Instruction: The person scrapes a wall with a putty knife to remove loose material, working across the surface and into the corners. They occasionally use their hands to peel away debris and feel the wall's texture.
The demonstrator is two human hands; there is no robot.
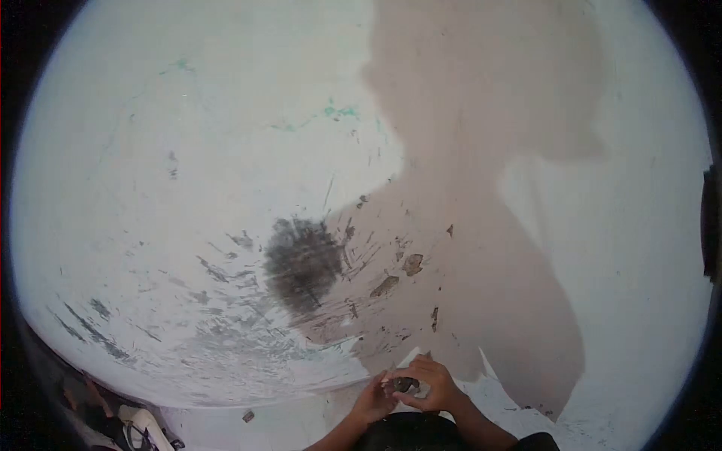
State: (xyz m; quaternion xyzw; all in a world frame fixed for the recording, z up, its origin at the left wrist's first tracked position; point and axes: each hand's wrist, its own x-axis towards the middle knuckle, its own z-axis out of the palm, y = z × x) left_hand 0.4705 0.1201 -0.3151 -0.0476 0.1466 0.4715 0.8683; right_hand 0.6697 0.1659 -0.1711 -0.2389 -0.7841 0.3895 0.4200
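Low in the head view, my two hands meet in front of my body, at the foot of a white surface. Between them is a small dark brown rounded object [406,385], whose kind I cannot make out. My right hand [435,382] curls over it from the right, thumb and fingers closed around it. My left hand [374,400] presses in from the left with its fingertips at the object; part of its grip is hidden.
The white surface [248,180] carries a round dark smudge [303,264], scrapes and chipped patches [413,264]. A large shadow [481,225] falls across it. A small brown piece [248,416] lies at bottom left, near a pale object [147,428]. Something dark [711,225] stands at the right edge.
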